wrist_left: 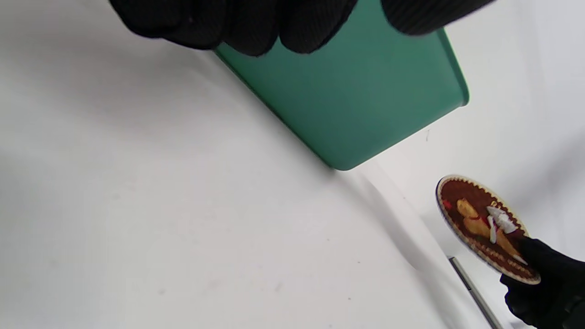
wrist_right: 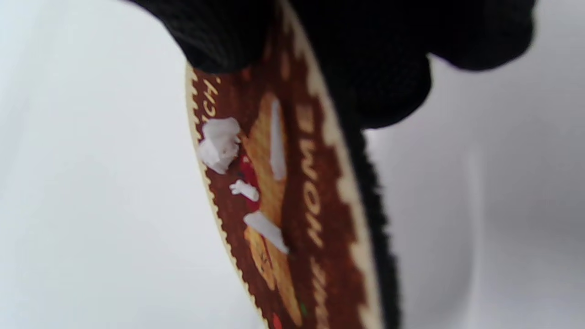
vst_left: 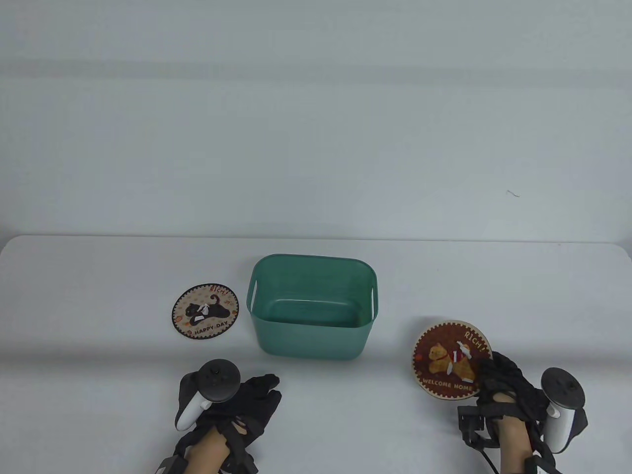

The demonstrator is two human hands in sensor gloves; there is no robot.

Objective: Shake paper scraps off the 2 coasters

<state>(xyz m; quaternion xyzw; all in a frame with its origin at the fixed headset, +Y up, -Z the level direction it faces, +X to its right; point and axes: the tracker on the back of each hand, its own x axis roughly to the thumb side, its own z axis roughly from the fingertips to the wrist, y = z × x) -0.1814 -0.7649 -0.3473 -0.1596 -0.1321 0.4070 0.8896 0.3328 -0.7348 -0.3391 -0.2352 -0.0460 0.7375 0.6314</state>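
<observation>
A round brown coaster (vst_left: 452,359) with a bear picture and several white paper scraps (wrist_right: 219,144) is lifted off the table, pinched at its near right edge by my right hand (vst_left: 496,377). The left wrist view shows this same coaster (wrist_left: 484,228) tilted, scraps still on it. A second round coaster (vst_left: 205,310) with a black cat and a few scraps lies flat on the table, left of the green bin (vst_left: 314,306). My left hand (vst_left: 256,395) rests flat on the table in front of the bin, fingers relaxed, holding nothing.
The green plastic bin, with slot handles, stands mid-table between the two coasters and looks empty inside. The white table's far edge (vst_left: 316,238) runs behind it, with a pale wall beyond.
</observation>
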